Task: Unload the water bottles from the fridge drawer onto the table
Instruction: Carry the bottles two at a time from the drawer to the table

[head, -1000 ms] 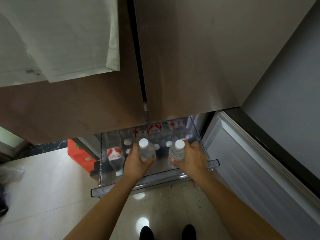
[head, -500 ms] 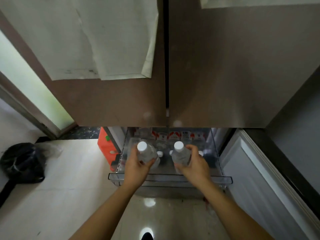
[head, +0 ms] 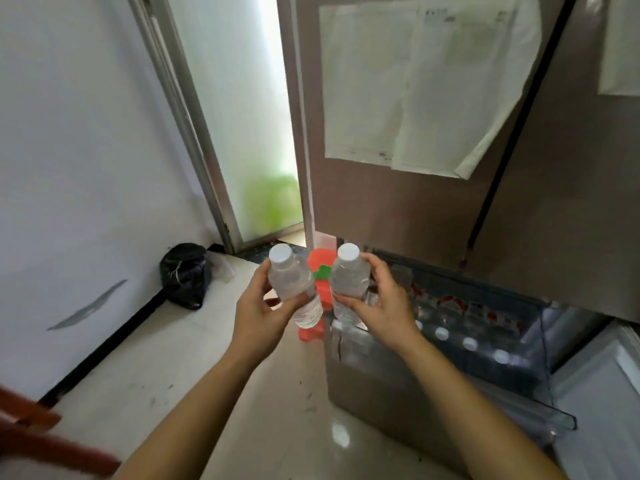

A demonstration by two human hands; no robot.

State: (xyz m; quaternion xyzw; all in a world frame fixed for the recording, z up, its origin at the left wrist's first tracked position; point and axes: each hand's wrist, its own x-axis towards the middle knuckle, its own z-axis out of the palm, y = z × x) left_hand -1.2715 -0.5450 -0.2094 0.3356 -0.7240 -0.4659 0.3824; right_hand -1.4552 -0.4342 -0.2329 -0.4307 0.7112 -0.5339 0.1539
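- Water bottles [head: 347,280]: two small, clear plastic ones are out of the fridge drawer [head: 377,382] and held upright in the air near its left front corner. No counter shows in this view.
- The left hand [head: 256,317] grips the left bottle [head: 294,289] round its middle, with the thumb across the front and the fingers [head: 259,282] curled behind.
- The right hand [head: 384,306] wraps the right bottle [head: 348,292] the same way. Both hands are closed firmly on their loads.
- Both bottles look full, so I judge each to have some weight but to be easy to carry in one hand.
- Their thin walls would likely dent under a hard squeeze. Coming from a fridge, they may also be damp and slippery.
- The best hold seems to be the mid-body below the shoulder, not the smooth white cap [head: 281,253].
- The bodies are cylindrical and transparent, tapering to a short neck.
- More bottles [head: 469,342] stand packed in the drawer with white caps up, some with red labels.
- The drawer has clear plastic walls and a brushed metal front.
- The floor [head: 173,358] is glossy pale tile.
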